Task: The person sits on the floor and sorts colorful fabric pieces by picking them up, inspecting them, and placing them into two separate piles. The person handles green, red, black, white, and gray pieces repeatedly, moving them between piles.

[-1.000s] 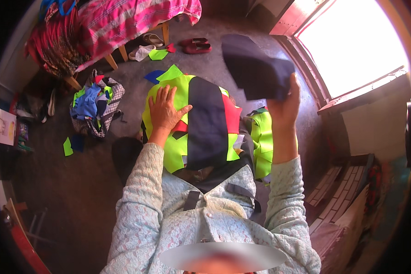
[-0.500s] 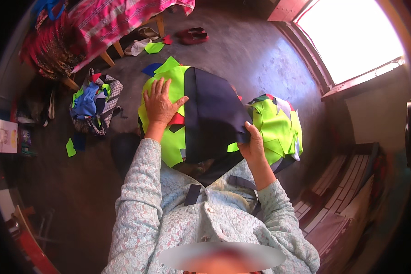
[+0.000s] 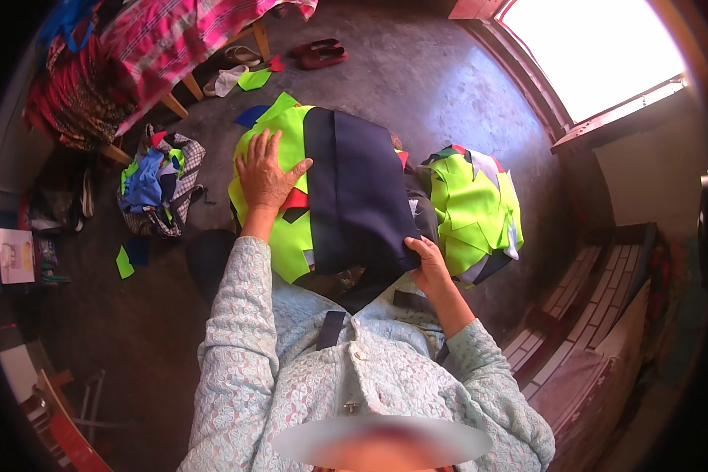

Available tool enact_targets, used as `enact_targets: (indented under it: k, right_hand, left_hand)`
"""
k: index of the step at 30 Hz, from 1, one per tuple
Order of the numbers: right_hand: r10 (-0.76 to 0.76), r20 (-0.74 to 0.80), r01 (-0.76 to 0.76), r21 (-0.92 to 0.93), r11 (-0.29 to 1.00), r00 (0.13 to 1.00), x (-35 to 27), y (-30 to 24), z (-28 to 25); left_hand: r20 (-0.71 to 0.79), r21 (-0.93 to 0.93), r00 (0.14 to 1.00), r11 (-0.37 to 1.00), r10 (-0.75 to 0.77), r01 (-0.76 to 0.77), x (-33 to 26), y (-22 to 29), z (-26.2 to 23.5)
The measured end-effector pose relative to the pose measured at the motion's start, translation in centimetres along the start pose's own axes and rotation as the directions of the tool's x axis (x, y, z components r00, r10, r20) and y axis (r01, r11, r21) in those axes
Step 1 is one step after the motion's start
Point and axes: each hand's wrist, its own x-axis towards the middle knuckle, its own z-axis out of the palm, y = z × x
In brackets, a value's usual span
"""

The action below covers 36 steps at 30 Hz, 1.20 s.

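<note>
Navy cloth panel [image 3: 358,193] lay over neon-green fabric pile [image 3: 279,169]; my right hand [image 3: 431,267] fingers pinched its near corner, left hand [image 3: 266,175] flat, open, just beside its left edge.

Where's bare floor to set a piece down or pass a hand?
Free: the dark floor between the red shoes and the window wall, and the floor left of the left hand, below the checked cloth heap. Crowded: the middle, where navy fabric under the right hand overlaps neon pieces, with a second neon pile alongside.
</note>
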Motion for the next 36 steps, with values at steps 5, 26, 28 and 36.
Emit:
enact_targets:
  k: [5,26,28,36]
  right_hand:
    - [-0.063,-0.073,0.016,-0.519,0.855,0.995,-1.0,-0.4,0.3]
    - [-0.496,0.65,0.435,-0.757,-0.488,0.575,8.2,-0.4,11.3]
    - [-0.494,0.649,0.428,-0.757,-0.493,0.578,8.1,-0.6,11.4]
    - [-0.492,0.62,0.427,-0.782,-0.455,0.611,8.5,-0.3,11.0]
  left_hand:
    - [0.017,0.008,1.0,1.0,-0.009,0.009,0.0,0.2,-0.2]
    - [0.048,0.025,0.998,0.999,0.028,-0.029,0.0,0.1,-0.6]
    - [0.052,0.024,0.998,0.999,0.035,-0.036,0.1,0.0,-0.5]
    - [0.272,-0.168,0.961,0.986,0.059,-0.013,1.2,-2.9,-1.3]
